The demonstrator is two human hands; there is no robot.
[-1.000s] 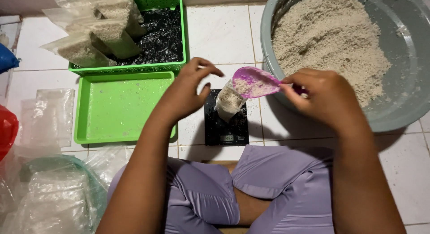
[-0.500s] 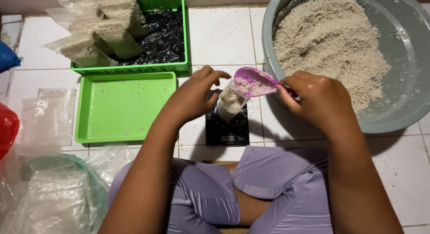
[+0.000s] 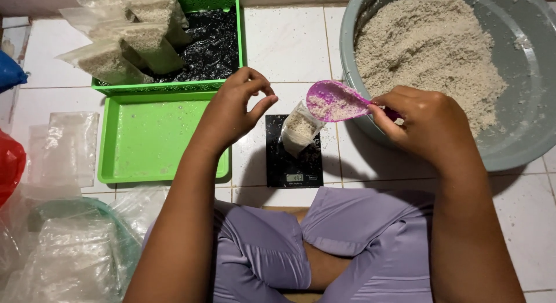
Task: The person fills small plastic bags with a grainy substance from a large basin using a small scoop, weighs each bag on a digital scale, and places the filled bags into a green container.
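My right hand (image 3: 425, 126) grips the handle of a pink scoop (image 3: 333, 101) that carries a little pale grain, held just above a small clear bag (image 3: 299, 129). The bag stands partly filled with grain on a black digital scale (image 3: 292, 161). My left hand (image 3: 234, 109) hovers left of the bag with fingers loosely curled, touching nothing. A big grey basin (image 3: 521, 135) of the same pale grain sits at the upper right, behind my right hand.
An empty green tray (image 3: 147, 141) lies left of the scale. Behind it a green crate (image 3: 217, 83) holds several filled bags (image 3: 124, 39). Loose clear plastic bags (image 3: 61, 149) and a bag-filled teal tub (image 3: 75, 251) lie at the left. White floor tiles surround everything.
My left hand has let go of the bag's mouth and drawn slightly left. The scoop has levelled out above the bag, with less grain in it.
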